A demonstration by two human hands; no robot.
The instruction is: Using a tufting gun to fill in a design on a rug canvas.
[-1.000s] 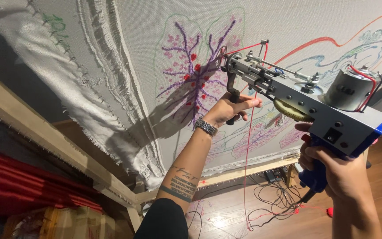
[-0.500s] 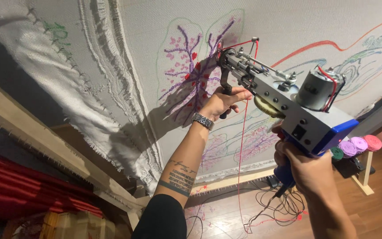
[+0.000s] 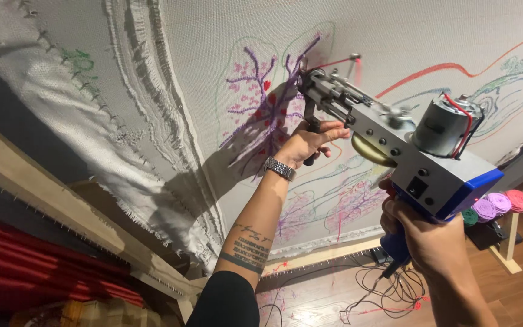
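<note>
Tufting gun [image 3: 394,142] pointed nose-first at stretched white backing cloth [image 3: 394,36], left hand [image 3: 307,142] clenched around its black front handle, right hand [image 3: 422,233] clenched around blue rear grip, red yarn [image 3: 334,62] at the needle, yarn cones [image 3: 497,203] on a stand behind

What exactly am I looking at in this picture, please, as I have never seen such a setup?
The picture comes from a camera worn on the person's head. The left hand grips the black front handle of a tufting gun, a motor-driven tool fed with red yarn; the right hand holds its blue rear grip. The gun's tip meets a white cloth stretched on a wooden frame, which bears drawn outlines and purple tufted branches. Yarn cones stand at the right, cables on the floor.
</note>
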